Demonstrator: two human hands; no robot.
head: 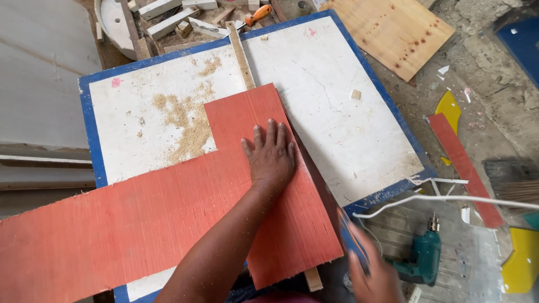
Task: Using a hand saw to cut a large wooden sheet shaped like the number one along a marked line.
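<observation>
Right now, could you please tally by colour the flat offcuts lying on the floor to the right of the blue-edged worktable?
Yellow curved pieces: 2
Red strip: 1
Bare plywood sheet: 1
Total: 4

On the table, the left hand presses the red notched board; the right hand is blurred, holding something bluish.

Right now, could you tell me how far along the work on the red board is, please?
A step-shaped notch is already cut out of the red board, with sawdust on the white table. The left hand presses the board flat; the right hand, blurred, holds a dark tool at its right edge. The board's right edge looks unfinished.
</observation>
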